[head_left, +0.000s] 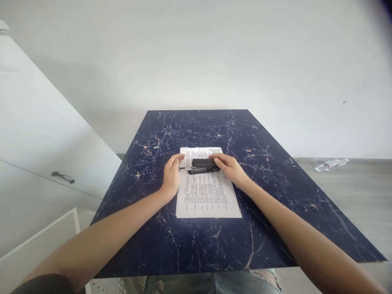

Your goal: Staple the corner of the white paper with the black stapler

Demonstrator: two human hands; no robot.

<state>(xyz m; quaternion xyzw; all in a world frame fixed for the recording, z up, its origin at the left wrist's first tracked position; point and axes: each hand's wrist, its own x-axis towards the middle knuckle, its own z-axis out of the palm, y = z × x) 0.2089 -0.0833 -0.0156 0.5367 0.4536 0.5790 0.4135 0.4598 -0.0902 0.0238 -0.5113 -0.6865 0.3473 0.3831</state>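
Note:
A black stapler (206, 165) lies crosswise over the upper part of a stack of printed paper sheets (208, 204). A thin metal slide (185, 168) sticks out of its left end. My right hand (228, 165) is closed around the stapler's right end, thumb on top. At the other end, my left hand (173, 173) is curled with its fingers close together, against the tip of the metal slide. Its exact grip on the slide is partly hidden. The paper lies flat beneath both hands.
The dark blue marble-patterned table (208, 245) has a small greyish piece (156, 147) at its upper left. A white cabinet with a dark handle (63, 177) stands on the left. A clear plastic item (331, 165) lies on the floor at right by the white wall (202, 53).

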